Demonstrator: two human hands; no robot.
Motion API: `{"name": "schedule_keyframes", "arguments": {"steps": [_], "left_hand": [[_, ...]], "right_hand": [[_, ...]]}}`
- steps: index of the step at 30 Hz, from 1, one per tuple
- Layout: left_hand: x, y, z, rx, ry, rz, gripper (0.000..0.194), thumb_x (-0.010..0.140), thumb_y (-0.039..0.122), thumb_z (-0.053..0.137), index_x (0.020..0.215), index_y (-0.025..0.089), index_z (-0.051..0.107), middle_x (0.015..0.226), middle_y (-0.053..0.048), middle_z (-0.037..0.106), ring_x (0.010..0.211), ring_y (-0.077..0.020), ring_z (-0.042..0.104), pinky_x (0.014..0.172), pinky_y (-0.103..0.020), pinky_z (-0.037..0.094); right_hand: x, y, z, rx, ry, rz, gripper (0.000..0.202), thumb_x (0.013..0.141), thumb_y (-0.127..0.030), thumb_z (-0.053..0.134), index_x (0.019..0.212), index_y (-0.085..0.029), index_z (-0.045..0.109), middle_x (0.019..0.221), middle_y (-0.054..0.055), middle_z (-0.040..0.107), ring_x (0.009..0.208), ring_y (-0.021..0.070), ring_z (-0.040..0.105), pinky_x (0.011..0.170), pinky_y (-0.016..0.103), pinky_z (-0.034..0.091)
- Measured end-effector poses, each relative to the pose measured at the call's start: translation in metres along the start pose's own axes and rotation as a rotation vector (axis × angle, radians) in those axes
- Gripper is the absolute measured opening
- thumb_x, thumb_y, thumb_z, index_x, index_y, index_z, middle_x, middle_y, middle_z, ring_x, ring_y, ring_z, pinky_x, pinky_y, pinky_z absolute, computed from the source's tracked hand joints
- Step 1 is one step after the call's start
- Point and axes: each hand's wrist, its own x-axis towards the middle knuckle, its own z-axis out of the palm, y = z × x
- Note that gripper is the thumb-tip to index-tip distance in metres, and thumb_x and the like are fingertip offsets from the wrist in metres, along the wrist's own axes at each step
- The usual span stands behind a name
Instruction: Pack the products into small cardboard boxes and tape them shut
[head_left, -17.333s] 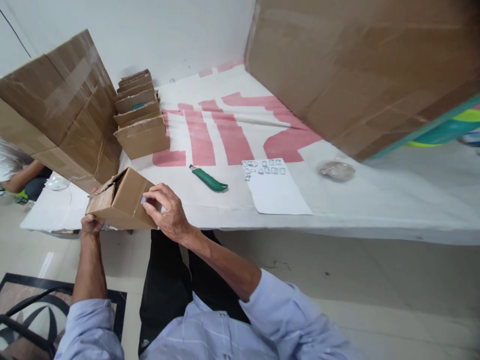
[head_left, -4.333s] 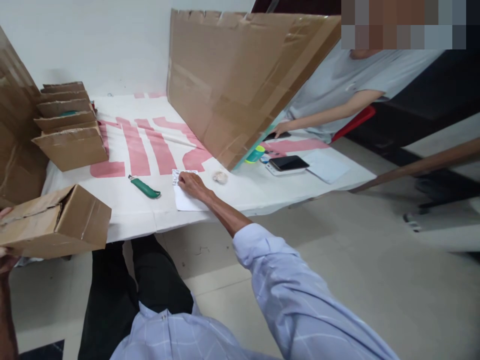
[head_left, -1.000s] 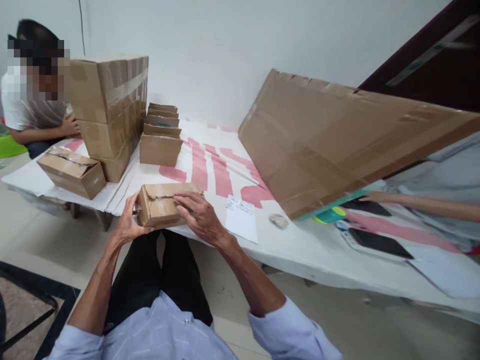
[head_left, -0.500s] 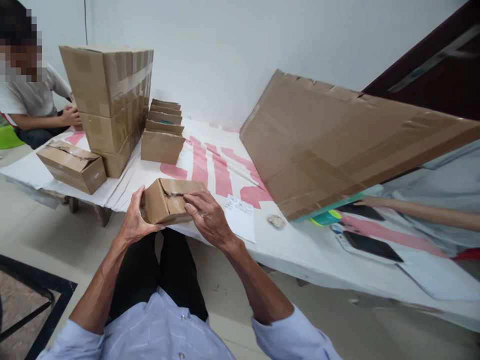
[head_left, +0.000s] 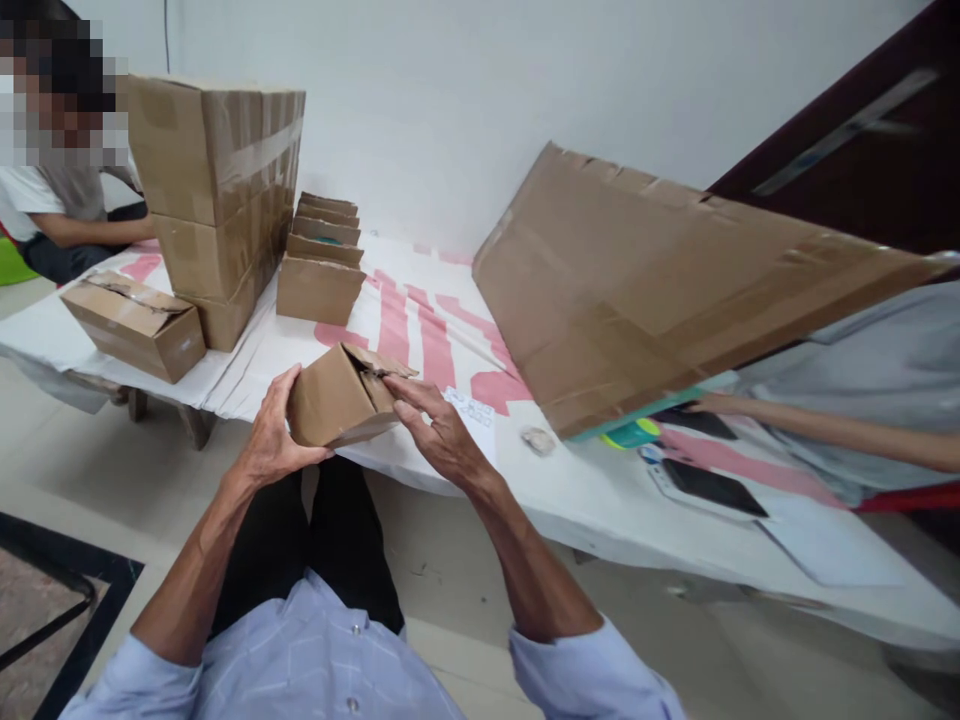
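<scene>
Where the box [head_left: 334, 400] is: between the left grip [head_left: 271, 437] and the right grip [head_left: 442, 435], at the near edge of the counter [head_left: 540, 490], turned askew; whether it touches the counter, I cannot tell.
Box top: flaps with a ragged edge and a dark gap between them.
Left grip: grasping the box, thumb below, fingers up the left side.
Right grip: fingers stretched out, their tips touching the flap edge; whether they pinch anything, I cannot tell.
Sheet [head_left: 481, 425]: flat on the counter, marked with small outlines, partly hidden behind the right grip.
Clear lump [head_left: 538, 441]: on the counter, just right of the sheet.
Row of open cartons [head_left: 320, 290]: beyond the box, beside the tall stack [head_left: 214, 190].
Second box [head_left: 135, 325]: on the counter, left of the stack.
Panel [head_left: 637, 290]: leaning, at the right.
Beyond the panel: a co-worker's arm [head_left: 817, 428], near a black tablet [head_left: 714, 487].
Far left: another person's arm [head_left: 101, 232], reaching behind the stack.
</scene>
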Motion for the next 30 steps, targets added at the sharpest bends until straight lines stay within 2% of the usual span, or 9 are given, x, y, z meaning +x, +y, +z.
{"name": "schedule_keyframes", "arguments": {"steps": [5, 11, 13, 16, 18, 22, 24, 27, 30], "left_hand": [[-0.001, -0.010, -0.013, 0.008, -0.038, 0.018, 0.110, 0.070, 0.032, 0.092, 0.163, 0.026, 0.035, 0.164, -0.018, 0.045, 0.153, -0.0405, 0.046, 0.124, -0.059, 0.046], [-0.006, -0.027, -0.030, -0.016, -0.133, -0.113, 0.109, 0.071, 0.034, 0.091, 0.163, 0.024, 0.035, 0.165, -0.019, 0.046, 0.153, -0.0416, 0.047, 0.123, -0.061, 0.045], [-0.005, -0.027, -0.031, -0.052, -0.123, -0.142, 0.109, 0.072, 0.039, 0.093, 0.163, 0.025, 0.035, 0.167, -0.020, 0.044, 0.155, -0.0426, 0.046, 0.121, -0.062, 0.045], [-0.002, -0.021, -0.029, -0.085, -0.041, -0.140, 0.105, 0.072, 0.046, 0.094, 0.158, 0.029, 0.037, 0.169, -0.020, 0.042, 0.157, -0.0420, 0.044, 0.118, -0.061, 0.048], [0.002, -0.017, -0.029, -0.084, -0.020, -0.124, 0.095, 0.071, 0.047, 0.095, 0.149, 0.028, 0.045, 0.169, -0.020, 0.043, 0.155, -0.0411, 0.046, 0.115, -0.059, 0.052], [0.008, -0.011, -0.030, -0.030, -0.064, -0.108, 0.059, 0.074, 0.045, 0.091, 0.118, 0.025, 0.058, 0.165, -0.019, 0.047, 0.149, -0.0391, 0.053, 0.104, -0.054, 0.060], [0.012, -0.011, -0.030, 0.014, -0.069, -0.097, 0.051, 0.075, 0.047, 0.089, 0.111, 0.024, 0.061, 0.162, -0.017, 0.048, 0.148, -0.0382, 0.053, 0.102, -0.053, 0.062], [0.019, -0.018, -0.033, 0.030, -0.046, -0.093, 0.054, 0.073, 0.054, 0.090, 0.111, 0.023, 0.066, 0.150, -0.016, 0.053, 0.143, -0.0373, 0.055, 0.100, -0.052, 0.064], [0.031, -0.032, -0.041, -0.005, -0.043, -0.109, 0.063, 0.066, 0.061, 0.093, 0.110, 0.023, 0.069, 0.144, -0.014, 0.055, 0.139, -0.0373, 0.058, 0.098, -0.052, 0.066]], "right_hand": [[-0.001, -0.008, 0.007, -0.083, 0.013, -0.062, 0.050, 0.105, -0.041, 0.059, 0.152, -0.025, 0.065, 0.146, 0.012, 0.071, 0.137, 0.0321, 0.062, 0.120, 0.058, 0.050], [0.004, -0.021, 0.041, -0.233, 0.037, -0.178, 0.050, 0.098, -0.033, 0.063, 0.148, -0.024, 0.067, 0.147, 0.013, 0.069, 0.138, 0.0356, 0.059, 0.123, 0.062, 0.044], [0.006, -0.024, 0.051, -0.253, 0.024, -0.189, 0.050, 0.097, -0.031, 0.063, 0.146, -0.023, 0.067, 0.146, 0.013, 0.069, 0.140, 0.0353, 0.057, 0.123, 0.061, 0.043], [0.010, -0.025, 0.058, -0.280, 0.009, -0.201, 0.048, 0.097, -0.029, 0.063, 0.144, -0.021, 0.068, 0.144, 0.014, 0.068, 0.141, 0.0355, 0.055, 0.123, 0.060, 0.042], [0.011, -0.024, 0.060, -0.299, 0.013, -0.207, 0.047, 0.098, -0.028, 0.063, 0.144, -0.020, 0.068, 0.144, 0.015, 0.068, 0.140, 0.0357, 0.055, 0.122, 0.059, 0.042], [0.010, -0.028, 0.066, -0.309, 0.036, -0.194, 0.045, 0.098, -0.028, 0.065, 0.142, -0.023, 0.068, 0.142, 0.014, 0.068, 0.141, 0.0356, 0.054, 0.123, 0.059, 0.040], [0.010, -0.033, 0.070, -0.309, 0.049, -0.189, 0.041, 0.097, -0.028, 0.066, 0.138, -0.025, 0.071, 0.140, 0.013, 0.069, 0.141, 0.0352, 0.054, 0.124, 0.059, 0.040], [0.014, -0.032, 0.064, -0.283, 0.110, -0.190, 0.037, 0.099, -0.024, 0.062, 0.135, -0.025, 0.072, 0.143, 0.012, 0.068, 0.142, 0.0326, 0.056, 0.123, 0.056, 0.042], [0.018, -0.004, 0.035, -0.257, 0.295, -0.125, 0.037, 0.105, -0.020, 0.050, 0.135, -0.023, 0.071, 0.143, 0.013, 0.067, 0.138, 0.0281, 0.059, 0.119, 0.049, 0.048]]}}
